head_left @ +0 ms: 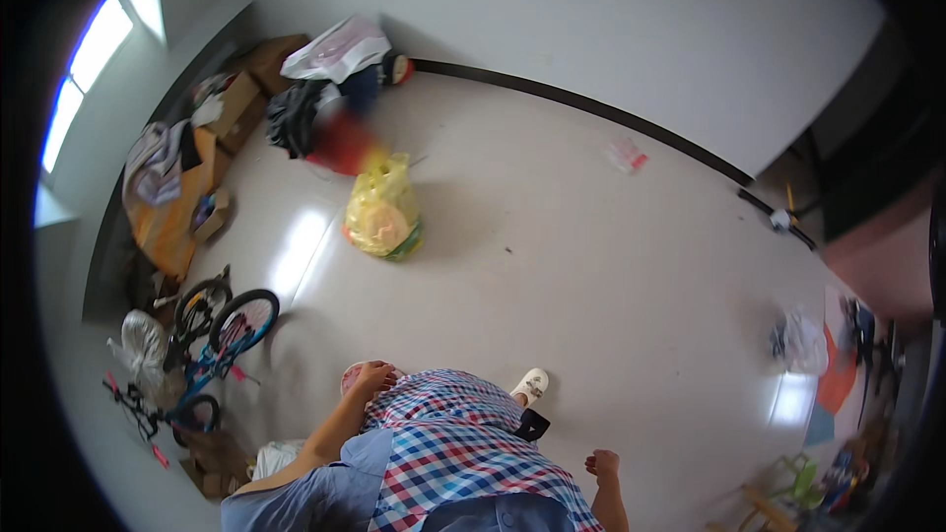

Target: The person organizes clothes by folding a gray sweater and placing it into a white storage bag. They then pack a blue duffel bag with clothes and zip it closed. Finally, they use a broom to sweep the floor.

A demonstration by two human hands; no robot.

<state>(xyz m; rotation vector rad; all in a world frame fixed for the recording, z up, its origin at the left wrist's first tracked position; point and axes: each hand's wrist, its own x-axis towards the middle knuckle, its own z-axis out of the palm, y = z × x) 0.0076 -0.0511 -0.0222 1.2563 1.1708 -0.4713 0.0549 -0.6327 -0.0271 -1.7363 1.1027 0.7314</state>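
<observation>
Over the left edge of a red, white and blue plaid apron (458, 399) hangs my left hand (371, 377), its fingers loosely apart and nothing seen in them. My right hand (603, 463) is held out to the right of the apron, fingers curled in, with no object visible in it. Both hands are apart from the things on the floor. Ahead on the pale floor stands a yellow plastic bag (384, 212) with something inside that I cannot make out. A white shoe (532, 386) shows beyond the apron.
Cardboard boxes (236, 108) and a white bag (340, 47) line the far left wall. A blurred red thing (340, 143) sits behind the yellow bag. A blue bicycle (212, 355) is at left. Clear plastic (626, 155) and another plastic bag (800, 343) lie to the right.
</observation>
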